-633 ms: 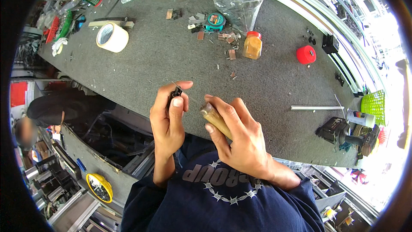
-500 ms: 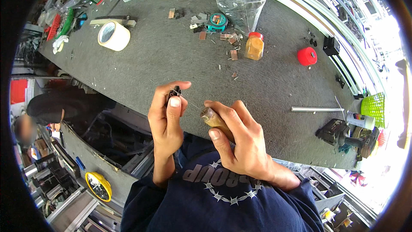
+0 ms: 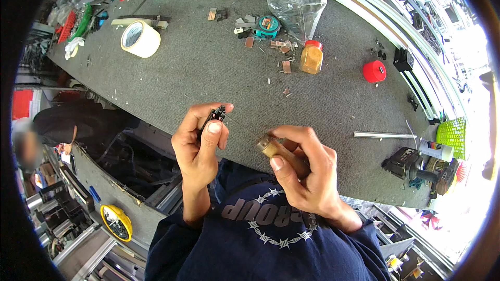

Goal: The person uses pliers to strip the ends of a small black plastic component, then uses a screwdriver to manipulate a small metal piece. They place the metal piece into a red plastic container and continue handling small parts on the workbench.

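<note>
Over the near edge of the grey bench, my left hand (image 3: 200,143) pinches a small black fitting (image 3: 214,116) between thumb and fingers. To its right, my right hand (image 3: 307,169) is wrapped round the worn yellow-brown handle of a screwdriver (image 3: 270,147). The screwdriver's thin shaft points up and left toward the fitting. Whether its tip touches the fitting is too fine to make out. My fingers cover part of the handle and part of the fitting.
On the carpeted bench (image 3: 198,80) stand a tape roll (image 3: 140,39), a teal tape measure (image 3: 267,27), an orange-filled jar (image 3: 311,58) and a red cap-like piece (image 3: 374,72). A cordless drill (image 3: 416,168) lies far right, near long white profiles. A person (image 3: 67,125) is at left.
My right hand and the screwdriver have moved right, away from the left hand, and the handle has turned. My left hand has tilted the black fitting slightly.
</note>
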Demonstrator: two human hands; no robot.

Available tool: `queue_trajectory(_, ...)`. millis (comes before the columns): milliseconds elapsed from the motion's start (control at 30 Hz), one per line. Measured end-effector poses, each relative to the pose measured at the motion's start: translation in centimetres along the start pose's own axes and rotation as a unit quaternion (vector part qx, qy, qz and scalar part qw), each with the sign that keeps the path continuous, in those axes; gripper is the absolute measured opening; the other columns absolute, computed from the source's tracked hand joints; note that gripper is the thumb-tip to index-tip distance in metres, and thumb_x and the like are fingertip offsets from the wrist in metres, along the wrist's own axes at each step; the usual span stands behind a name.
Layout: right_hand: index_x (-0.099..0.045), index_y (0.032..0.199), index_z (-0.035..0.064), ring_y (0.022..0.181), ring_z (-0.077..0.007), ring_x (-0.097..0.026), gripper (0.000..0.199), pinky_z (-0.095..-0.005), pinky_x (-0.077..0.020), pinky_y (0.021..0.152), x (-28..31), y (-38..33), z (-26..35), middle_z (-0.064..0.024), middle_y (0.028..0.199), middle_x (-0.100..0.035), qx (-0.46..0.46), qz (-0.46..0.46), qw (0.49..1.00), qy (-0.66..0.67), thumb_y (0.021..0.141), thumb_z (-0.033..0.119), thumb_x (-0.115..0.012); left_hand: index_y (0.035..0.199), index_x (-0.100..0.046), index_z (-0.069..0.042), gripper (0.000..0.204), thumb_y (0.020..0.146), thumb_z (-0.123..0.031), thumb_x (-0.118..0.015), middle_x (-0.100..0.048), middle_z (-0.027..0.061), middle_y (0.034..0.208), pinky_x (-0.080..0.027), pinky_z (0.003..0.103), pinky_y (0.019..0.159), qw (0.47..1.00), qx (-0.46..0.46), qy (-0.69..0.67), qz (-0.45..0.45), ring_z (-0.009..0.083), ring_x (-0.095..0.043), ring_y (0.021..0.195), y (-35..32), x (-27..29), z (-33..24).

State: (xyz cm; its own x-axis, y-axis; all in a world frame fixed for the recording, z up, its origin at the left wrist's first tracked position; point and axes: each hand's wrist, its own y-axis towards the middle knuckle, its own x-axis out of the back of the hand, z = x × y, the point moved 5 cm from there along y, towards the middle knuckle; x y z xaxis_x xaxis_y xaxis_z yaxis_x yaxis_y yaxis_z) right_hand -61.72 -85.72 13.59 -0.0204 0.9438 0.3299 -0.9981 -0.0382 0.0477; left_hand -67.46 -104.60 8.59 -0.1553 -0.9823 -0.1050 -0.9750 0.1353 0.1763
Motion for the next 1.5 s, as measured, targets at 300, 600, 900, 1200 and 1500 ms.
queue_trajectory(300,-0.072,0.101,0.0016,0.074,-0.0165,-0.069,0.021,-0.0296,-0.0527,0.066,5.3,2.3,-1.2,-0.009,0.085,-0.071,-0.037,0.008,0.997,-0.06,0.084,0.008,-0.081,0.12,-0.068,0.008,0.035,0.101,-0.021,-0.06,-0.061,-0.001,0.081,-0.031,0.02,0.058,0.983,0.123,0.014,0.137,0.0014,-0.042,0.064,-0.6,0.1,-0.4)
queue_trajectory(600,-0.072,0.101,-0.0018,0.074,-0.0104,-0.064,0.022,-0.0255,-0.0459,0.065,6.8,3.3,-0.2,-0.0077,0.089,-0.07,0.01,0.057,0.997,-0.046,0.084,0.009,-0.08,0.126,-0.07,0.0,0.029,0.101,-0.006,-0.057,-0.051,-0.0071,0.066,-0.028,0.022,0.053,0.972,0.087,0.045,0.212,0.0007,-0.036,0.056,-0.4,0.1,-0.7)
queue_trajectory(900,-0.072,0.1,-0.0007,0.076,-0.0127,-0.068,0.02,-0.0272,-0.0498,0.067,6.8,3.6,-0.4,-0.0085,0.089,-0.072,-0.005,0.076,0.996,-0.038,0.084,0.009,-0.08,0.122,-0.071,0.001,0.03,0.096,0.002,-0.056,-0.069,0.0007,0.087,-0.039,0.022,0.062,0.964,0.128,0.043,0.229,0.0029,-0.048,0.067,-0.5,-0.2,-1.9)
queue_trajectory(1200,-0.073,0.101,0.0015,0.077,-0.0161,-0.07,0.02,-0.0296,-0.0521,0.068,6.6,4.2,0.1,-0.0089,0.089,-0.072,0.031,0.146,0.985,-0.088,0.084,0.009,-0.081,0.119,-0.072,0.002,0.027,0.096,-0.002,-0.058,-0.076,0.0124,0.108,-0.052,0.028,0.085,0.959,0.087,0.029,0.269,0.0134,-0.069,0.098,-0.4,-0.7,-1.9)
queue_trajectory(1500,-0.073,0.102,0.0034,0.078,-0.0206,-0.07,0.022,-0.0333,-0.0519,0.07,7.1,5.1,0.2,-0.0101,0.089,-0.072,0.052,0.208,0.973,-0.089,0.084,0.013,-0.081,0.115,-0.072,0.006,0.029,0.095,-0.013,-0.061,-0.077,0.0148,0.108,-0.052,0.03,0.088,0.921,0.2,0.066,0.328,0.0195,-0.073,0.098,-0.6,0.0,-1.4)
